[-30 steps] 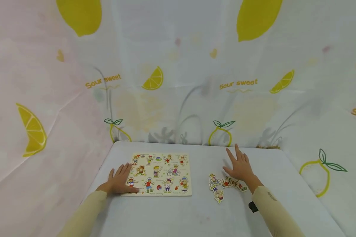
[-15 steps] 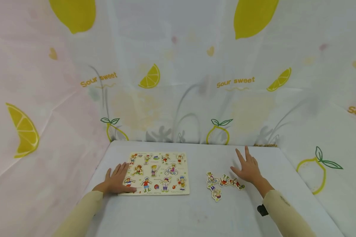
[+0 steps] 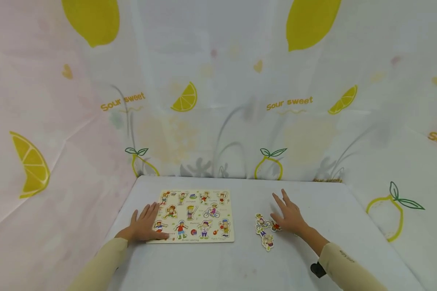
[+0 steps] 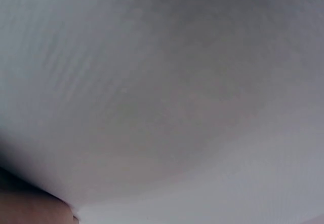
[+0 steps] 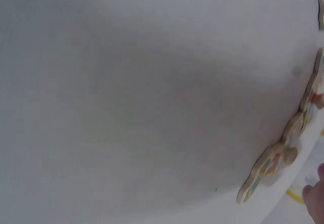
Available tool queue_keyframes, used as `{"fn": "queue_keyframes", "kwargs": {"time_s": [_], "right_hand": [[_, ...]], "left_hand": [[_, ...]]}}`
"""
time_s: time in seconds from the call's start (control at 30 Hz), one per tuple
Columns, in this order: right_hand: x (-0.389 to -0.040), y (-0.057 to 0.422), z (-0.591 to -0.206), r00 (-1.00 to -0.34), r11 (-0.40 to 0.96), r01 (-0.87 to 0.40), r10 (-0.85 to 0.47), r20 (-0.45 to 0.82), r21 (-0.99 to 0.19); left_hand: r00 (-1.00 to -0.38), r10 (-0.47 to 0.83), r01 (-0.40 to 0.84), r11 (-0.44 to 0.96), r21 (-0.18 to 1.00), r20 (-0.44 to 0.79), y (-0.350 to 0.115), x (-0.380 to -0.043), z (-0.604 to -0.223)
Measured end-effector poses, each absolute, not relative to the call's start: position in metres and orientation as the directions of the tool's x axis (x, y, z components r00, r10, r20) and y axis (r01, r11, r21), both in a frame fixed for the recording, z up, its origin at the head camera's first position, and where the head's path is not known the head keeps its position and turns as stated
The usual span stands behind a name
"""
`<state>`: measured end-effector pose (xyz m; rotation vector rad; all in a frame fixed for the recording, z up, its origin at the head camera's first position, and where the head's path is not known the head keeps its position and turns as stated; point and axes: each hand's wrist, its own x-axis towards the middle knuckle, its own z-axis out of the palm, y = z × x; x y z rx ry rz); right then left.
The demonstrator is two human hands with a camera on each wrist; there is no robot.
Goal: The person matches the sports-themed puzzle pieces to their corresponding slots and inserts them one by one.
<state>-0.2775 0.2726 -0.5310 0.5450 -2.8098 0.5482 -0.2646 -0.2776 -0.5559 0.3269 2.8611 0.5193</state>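
A flat wooden puzzle board (image 3: 228,217) with sports figures lies on the table's left half. My left hand (image 3: 143,224) rests on its left edge, fingers spread; a sliver of a finger (image 4: 35,210) shows in the left wrist view. To the right lie several loose puzzle pieces: a cyclist piece (image 3: 262,222), one below it (image 3: 268,241) and a red one (image 3: 275,227). My right hand (image 3: 291,217) hovers over the right end of this group, fingers spread, holding nothing, and hides part of it. In the right wrist view a knobbed piece (image 5: 268,168) shows near my fingertips (image 5: 315,198).
The white table (image 3: 218,266) ends at a back edge against a lemon-print cloth (image 3: 225,121), which also hangs at both sides. A dark object (image 3: 317,270) sits by my right sleeve (image 3: 344,262).
My right hand moved right and away, then came back left and nearer, now covering the rightmost loose piece. The left hand stays on the board. The head view shifted slightly.
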Motion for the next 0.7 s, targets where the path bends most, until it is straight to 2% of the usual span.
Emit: {"fn": "queue_keyframes", "kwargs": {"time_s": [0.13, 0.27, 0.37, 0.53, 0.7], "right_hand": [[-0.273, 0.257, -0.535, -0.904, 0.803, -0.421, -0.334, 0.266, -0.421], [-0.267, 0.249, -0.539, -0.938, 0.775, -0.342, -0.319, 0.139, -0.532], [-0.264, 0.248, -0.542, -0.947, 0.773, -0.300, -0.313, 0.075, -0.559], [-0.260, 0.252, -0.544, -0.935, 0.744, -0.330, -0.343, 0.091, -0.581], [-0.259, 0.253, -0.546, -0.893, 0.705, -0.440, -0.411, 0.185, -0.557]], "left_hand": [[-0.954, 0.242, 0.168, 0.920, 0.353, -0.177, -0.277, -0.268, -0.560], [-0.956, 0.240, 0.167, 0.919, 0.358, -0.170, -0.277, -0.271, -0.563], [-0.958, 0.242, 0.172, 0.917, 0.361, -0.157, -0.278, -0.272, -0.566], [-0.956, 0.250, 0.182, 0.918, 0.352, -0.156, -0.278, -0.271, -0.565], [-0.958, 0.254, 0.190, 0.909, 0.370, -0.133, -0.278, -0.269, -0.563]]}}
